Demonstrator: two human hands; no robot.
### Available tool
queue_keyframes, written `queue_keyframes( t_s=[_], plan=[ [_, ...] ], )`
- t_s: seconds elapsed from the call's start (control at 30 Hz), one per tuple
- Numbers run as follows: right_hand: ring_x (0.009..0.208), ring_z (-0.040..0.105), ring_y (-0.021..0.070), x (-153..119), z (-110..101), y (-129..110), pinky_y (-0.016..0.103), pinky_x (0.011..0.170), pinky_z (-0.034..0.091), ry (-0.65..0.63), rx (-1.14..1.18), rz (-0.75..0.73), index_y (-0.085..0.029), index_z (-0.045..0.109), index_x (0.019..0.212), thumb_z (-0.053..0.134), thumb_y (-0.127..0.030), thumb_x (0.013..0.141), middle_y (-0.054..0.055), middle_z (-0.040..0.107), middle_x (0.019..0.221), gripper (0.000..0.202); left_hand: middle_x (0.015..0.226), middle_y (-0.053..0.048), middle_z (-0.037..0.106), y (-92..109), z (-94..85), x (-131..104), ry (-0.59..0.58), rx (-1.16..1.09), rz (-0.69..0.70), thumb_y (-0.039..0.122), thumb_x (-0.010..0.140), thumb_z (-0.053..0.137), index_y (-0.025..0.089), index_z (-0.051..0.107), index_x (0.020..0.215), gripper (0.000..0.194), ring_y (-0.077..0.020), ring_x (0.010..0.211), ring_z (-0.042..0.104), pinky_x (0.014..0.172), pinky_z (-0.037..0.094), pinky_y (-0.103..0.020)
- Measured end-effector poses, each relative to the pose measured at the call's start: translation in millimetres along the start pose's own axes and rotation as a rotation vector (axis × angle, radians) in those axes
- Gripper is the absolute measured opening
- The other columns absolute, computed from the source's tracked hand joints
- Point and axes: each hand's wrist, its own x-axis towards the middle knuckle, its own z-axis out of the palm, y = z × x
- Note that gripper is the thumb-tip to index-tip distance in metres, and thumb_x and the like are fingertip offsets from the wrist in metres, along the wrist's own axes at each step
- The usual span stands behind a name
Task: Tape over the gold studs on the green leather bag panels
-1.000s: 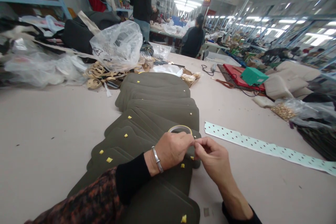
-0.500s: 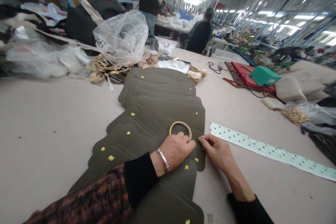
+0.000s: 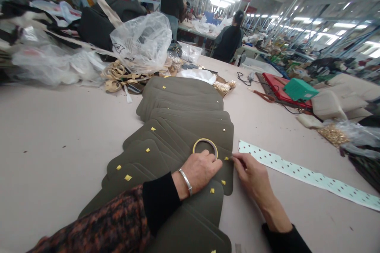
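Overlapping dark olive panels (image 3: 190,126) lie fanned out in a long row in front of me. Small yellow tape pieces (image 3: 128,178) are stuck near their corners. My left hand (image 3: 200,172) rests on the panels, its fingers closed on a thin roll of yellow tape (image 3: 205,139) that stands partly hidden behind the knuckles. Just off the right edge of one panel is my right hand (image 3: 252,174), fingers curled with the tips close together. I see nothing between them. Beside these fingertips a yellow tape piece (image 3: 226,158) sits on the panel.
A pale mint strip with dark dots (image 3: 297,170) lies to the right. Farther back are a green box (image 3: 300,89) on a red item and a clear bag of gold-coloured parts (image 3: 334,133). Plastic bags (image 3: 142,41) and straps (image 3: 115,75) crowd the far left. Two people are beyond the table.
My right fingertips have drawn slightly right, off the panel's edge, and the tape piece they covered now shows. My left hand keeps its hold on the roll.
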Motion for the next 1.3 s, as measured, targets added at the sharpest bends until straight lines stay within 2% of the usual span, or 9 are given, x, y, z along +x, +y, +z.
queue_keyframes(
  t_s=[0.1,0.2,0.5,0.63,0.8,0.87,1.0,1.1,1.3],
  plan=[
    [0.086,0.062,0.0193,-4.2,0.8,3.4,0.031,0.08,0.049,-0.061,-0.126,-0.305,-0.016,0.062,0.096,0.042,-0.019,0.094,0.009,0.067,0.09,0.021,0.084,-0.003,0.06,1.4,1.0,-0.5,0.008,0.001,0.001,0.017,0.094,0.045,0.018,0.052,0.086,0.011,-0.0207,0.08,0.054,0.061,0.048,-0.03],
    [0.083,0.062,0.0207,-0.3,4.8,0.6,0.032,0.078,0.049,-0.137,-0.247,-0.367,-0.013,0.064,0.096,0.041,-0.014,0.092,0.01,0.066,0.088,0.023,0.084,-0.003,0.06,-0.7,-0.3,-1.1,0.009,0.0,0.001,0.016,0.093,0.045,0.018,0.053,0.087,0.01,-0.0204,0.08,0.053,0.061,0.048,-0.029],
    [0.068,0.064,0.0208,40.0,1.3,-24.6,0.029,0.062,0.041,-0.359,-0.238,0.197,-0.017,0.068,0.068,0.046,-0.017,0.083,0.009,0.07,0.071,0.027,0.09,-0.006,0.06,-33.5,-14.8,7.5,0.11,0.105,-0.284,0.012,0.094,0.04,0.017,0.055,0.095,0.016,-0.022,0.088,0.051,0.073,0.048,-0.032],
    [0.056,0.058,0.0157,35.4,-5.7,-31.3,0.026,0.053,0.035,-0.414,-0.18,0.226,-0.018,0.062,0.055,0.048,-0.014,0.076,0.005,0.066,0.058,0.026,0.083,-0.005,0.061,-35.4,-17.1,4.1,0.073,0.12,-0.278,0.009,0.091,0.041,0.017,0.055,0.096,0.017,-0.0224,0.083,0.053,0.071,0.049,-0.033],
    [0.054,0.056,0.015,11.0,-12.4,-33.5,0.026,0.051,0.035,-0.518,0.011,0.187,-0.019,0.064,0.059,0.05,-0.017,0.078,0.001,0.064,0.055,0.024,0.083,-0.003,0.063,-31.1,-25.1,-7.6,0.09,0.0,-0.175,0.012,0.092,0.043,0.019,0.056,0.101,0.017,-0.0201,0.081,0.058,0.071,0.051,-0.031],
    [0.06,0.061,0.016,5.9,-14.8,-34.9,0.027,0.057,0.041,-0.393,0.122,0.173,-0.02,0.068,0.07,0.052,-0.021,0.081,0.002,0.068,0.064,0.02,0.089,-0.002,0.065,-28.1,-27.9,-10.4,0.147,-0.128,-0.112,0.016,0.095,0.04,0.021,0.054,0.109,0.021,-0.0176,0.085,0.061,0.076,0.052,-0.029],
    [0.077,0.064,0.0156,4.8,-17.9,-46.4,0.028,0.07,0.049,0.032,0.336,0.031,-0.021,0.067,0.099,0.054,-0.026,0.087,0.004,0.071,0.091,0.019,0.102,-0.003,0.067,-19.6,-31.1,-11.3,0.204,-0.327,-0.02,0.02,0.098,0.037,0.023,0.034,0.138,0.041,-0.0155,0.094,0.064,0.086,0.053,-0.029],
    [0.079,0.062,0.0144,6.2,-15.9,-57.0,0.027,0.071,0.049,0.112,0.322,-0.178,-0.02,0.063,0.101,0.052,-0.018,0.089,0.004,0.069,0.093,0.017,0.104,-0.006,0.067,-13.0,-31.8,-10.4,0.206,-0.35,-0.024,0.022,0.098,0.037,0.02,0.022,0.144,0.049,-0.0178,0.096,0.065,0.086,0.054,-0.033],
    [0.075,0.061,0.0139,6.2,-5.8,-60.7,0.026,0.07,0.048,0.227,0.218,-0.332,-0.018,0.06,0.09,0.051,-0.007,0.086,0.004,0.066,0.081,0.015,0.1,-0.005,0.067,-6.4,-30.0,-9.4,0.205,-0.335,-0.066,0.021,0.097,0.038,0.018,0.035,0.129,0.032,-0.0189,0.09,0.066,0.077,0.055,-0.031]
  ],
)
